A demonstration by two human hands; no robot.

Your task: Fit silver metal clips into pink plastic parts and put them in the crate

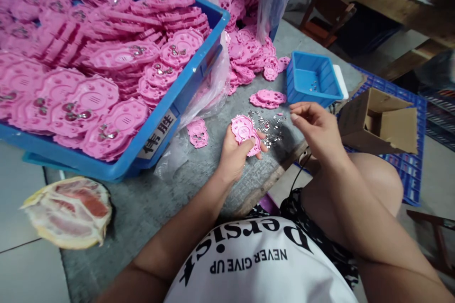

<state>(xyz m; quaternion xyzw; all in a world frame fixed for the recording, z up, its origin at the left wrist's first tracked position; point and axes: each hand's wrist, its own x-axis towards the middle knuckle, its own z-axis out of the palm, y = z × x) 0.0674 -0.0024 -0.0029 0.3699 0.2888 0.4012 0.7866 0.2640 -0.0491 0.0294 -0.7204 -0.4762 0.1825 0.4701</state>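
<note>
My left hand point(232, 154) is closed around a pink plastic plate point(243, 130), its thumb pressed on the lower part of the face. My right hand point(316, 125) hovers just right of a scatter of small shiny metal pieces point(272, 128) on the grey table. Its thumb and forefinger come together in a pinch; whatever is between the tips is too small to make out. Behind the metal pieces lie a few stacked pink plates point(267, 98). Another single pink plate point(197, 133) rests on the table left of my left hand.
A big blue crate point(177, 90) heaped with pink plates fills the left. Beyond it spill more pink plates point(249, 57) beside plastic sheeting. A small blue bin point(314, 64) stands behind my right hand, a cardboard box point(377, 120) to its right. Cut pomelo point(67, 213) lies front left.
</note>
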